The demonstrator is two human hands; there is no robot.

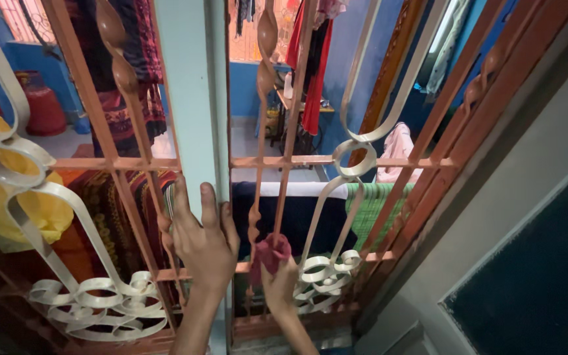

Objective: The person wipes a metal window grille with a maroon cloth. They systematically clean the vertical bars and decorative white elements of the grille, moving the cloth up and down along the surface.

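**Rag on the window grille**

Blue-walled room behind the bars, clothes hanging on a line. My left hand (200, 242) lies flat with fingers spread on the pale centre post (190, 118), gripping nothing. My right hand (283, 281) is closed around a red rag (271, 251), pressed to the twisted orange bar (262, 118). Best bet, I reckon: wrap the rag round the twist and follow its spiral. White scrollwork (327, 279) sits at 3 o'clock of the rag, and a red gas cylinder (42, 105) stands way out at 10 o'clock.
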